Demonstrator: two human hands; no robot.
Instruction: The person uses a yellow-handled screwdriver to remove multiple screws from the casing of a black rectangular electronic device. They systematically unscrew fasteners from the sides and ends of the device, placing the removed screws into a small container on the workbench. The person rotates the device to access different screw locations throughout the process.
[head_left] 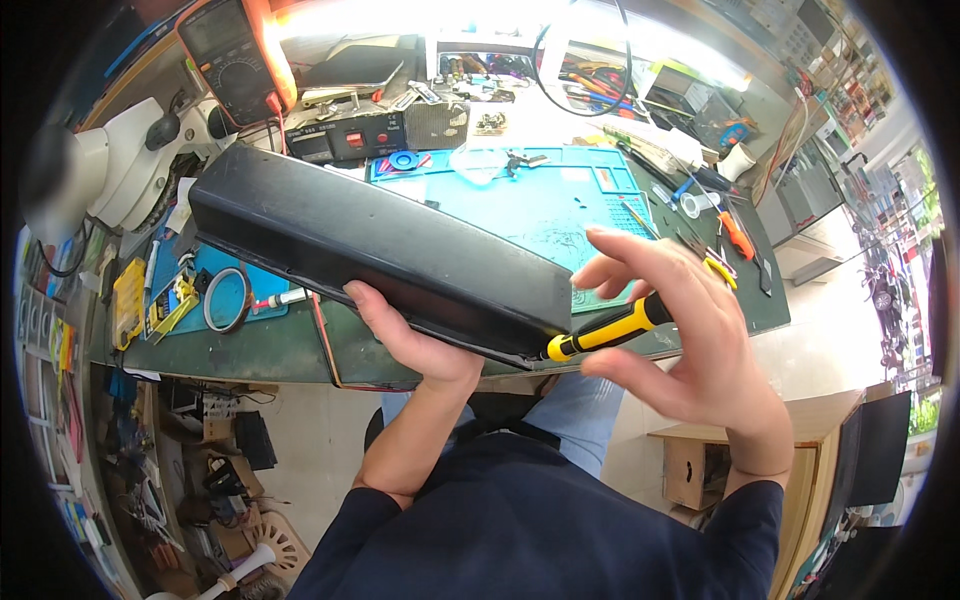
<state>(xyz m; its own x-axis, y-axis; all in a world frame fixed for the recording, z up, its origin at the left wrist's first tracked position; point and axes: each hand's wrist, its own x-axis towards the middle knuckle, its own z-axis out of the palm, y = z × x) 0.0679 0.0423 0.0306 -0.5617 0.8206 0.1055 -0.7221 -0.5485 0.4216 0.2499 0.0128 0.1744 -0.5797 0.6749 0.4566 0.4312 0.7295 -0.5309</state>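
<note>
A long black box-shaped casing (380, 240) hangs tilted above the bench's front edge, its far-left end raised. My left hand (420, 345) grips it from below, thumb on the near side and the other fingers hidden underneath. At the casing's lower right corner, a yellow and black screwdriver (610, 328) meets the edge with its tip. My right hand (690, 320) is around the back end of the screwdriver handle, which rests against the palm. Its thumb and fingers are spread loosely around the handle. Whatever the tip sits in is too small to make out.
A blue work mat (500, 215) covers the middle of the green bench (350, 355). An orange multimeter (235, 60) and a white microscope (110, 170) stand at left. Pliers, an orange-handled screwdriver (738, 236) and a tape roll (228, 300) lie about. A wooden cabinet (800, 430) is at lower right.
</note>
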